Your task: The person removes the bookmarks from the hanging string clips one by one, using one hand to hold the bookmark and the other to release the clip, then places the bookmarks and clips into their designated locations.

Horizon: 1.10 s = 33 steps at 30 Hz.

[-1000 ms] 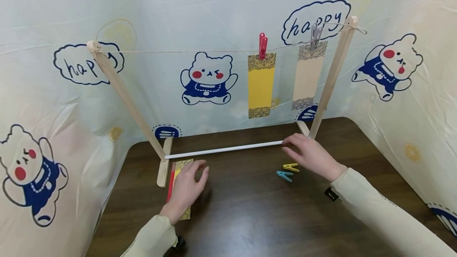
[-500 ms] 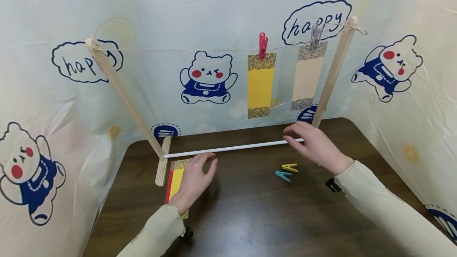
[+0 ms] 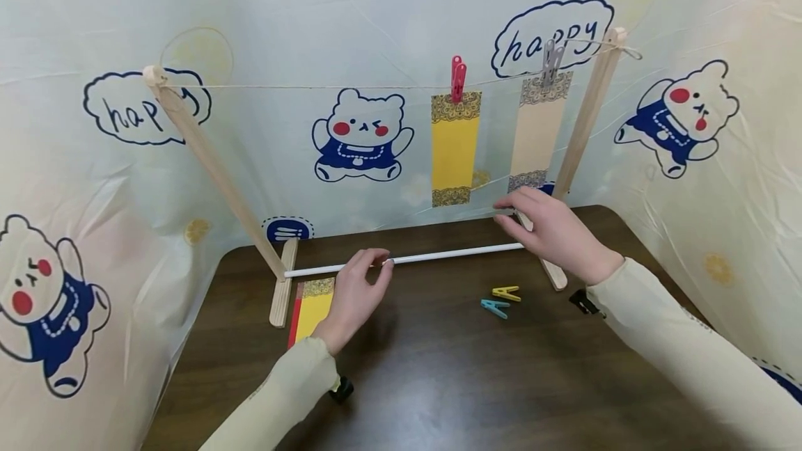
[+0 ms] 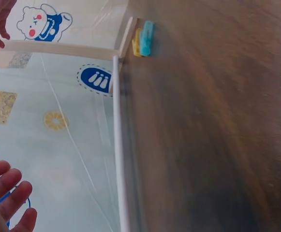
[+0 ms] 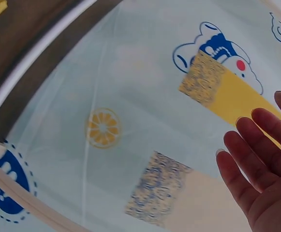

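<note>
My left hand is above the table, in front of the white rod, fingers loosely bent and holding nothing. Beside it lie a yellow strip with patterned ends and a red strip, partly covered by hand and sleeve. My right hand, also holding nothing, hovers before the right post of a wooden frame. From the frame's string hang a yellow strip on a red clothespin and a beige strip on a grey clothespin. The right wrist view shows relaxed fingers.
A yellow clothespin and a blue clothespin lie on the dark table. The left post leans outward from its wooden foot. A printed cloth surrounds the table behind and at the sides.
My left hand has risen and moved right, away from the strips on the table, uncovering more of them. My right hand has lifted and shifted slightly right. The hanging strips keep their places.
</note>
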Available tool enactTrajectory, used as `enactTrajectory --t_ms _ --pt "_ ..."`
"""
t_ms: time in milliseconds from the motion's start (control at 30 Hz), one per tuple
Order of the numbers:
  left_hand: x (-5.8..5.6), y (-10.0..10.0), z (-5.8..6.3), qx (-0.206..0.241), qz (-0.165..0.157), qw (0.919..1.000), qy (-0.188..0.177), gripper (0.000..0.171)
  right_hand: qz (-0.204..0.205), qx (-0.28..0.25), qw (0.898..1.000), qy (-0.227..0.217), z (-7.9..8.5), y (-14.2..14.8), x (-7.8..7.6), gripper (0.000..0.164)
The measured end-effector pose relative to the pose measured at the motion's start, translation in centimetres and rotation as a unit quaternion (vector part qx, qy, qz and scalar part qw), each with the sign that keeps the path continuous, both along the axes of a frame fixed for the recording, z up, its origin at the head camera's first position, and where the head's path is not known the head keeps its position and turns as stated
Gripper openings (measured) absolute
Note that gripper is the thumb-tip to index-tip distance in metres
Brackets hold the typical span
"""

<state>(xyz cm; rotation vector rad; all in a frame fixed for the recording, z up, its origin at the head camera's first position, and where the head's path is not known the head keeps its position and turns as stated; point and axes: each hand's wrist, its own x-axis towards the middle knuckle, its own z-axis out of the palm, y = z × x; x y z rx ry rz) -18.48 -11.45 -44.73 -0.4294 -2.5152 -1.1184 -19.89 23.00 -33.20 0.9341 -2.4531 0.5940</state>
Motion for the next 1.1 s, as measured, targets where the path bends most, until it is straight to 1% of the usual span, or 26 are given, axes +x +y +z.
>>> enactTrajectory --t_ms 133,267,433,600,767,867,1033,1100 --pt "-0.6 0.6 0.5 0.033 -0.015 0.9993 0.01 0.019 0.006 -0.006 1.0 0.011 1.4 -0.2 -0.3 0.019" --pt "-1.1 1.2 0.8 0.06 -0.022 0.9978 0.012 0.019 0.009 -0.013 1.0 0.018 2.6 -0.4 -0.6 0.019" --pt "-1.8 1.6 0.9 0.086 -0.031 0.9957 0.019 0.02 0.021 -0.027 0.999 0.033 3.9 -0.5 -1.0 0.017" --pt "-2.6 1.9 1.3 0.107 -0.04 0.9931 0.023 0.019 0.033 -0.047 0.997 0.046 5.0 -0.7 -1.4 0.015" --pt "-3.2 2.5 2.0 0.122 -0.047 0.991 0.027 0.021 0.026 -0.062 0.997 0.046 6.1 -0.8 -1.7 0.015" --pt "-3.6 2.9 2.5 0.128 -0.047 0.99 0.037 0.022 0.02 -0.068 0.997 0.042 6.8 -0.9 -1.8 0.016" --pt "-4.3 3.5 3.6 0.133 -0.045 0.9886 0.055 0.021 0.009 -0.07 0.997 0.034 7.8 -1.2 -2.2 0.018" --pt "-4.5 3.7 4.0 0.138 -0.048 0.9878 0.054 0.021 0.005 -0.07 0.997 0.033 8.2 -1.4 -2.4 0.018"
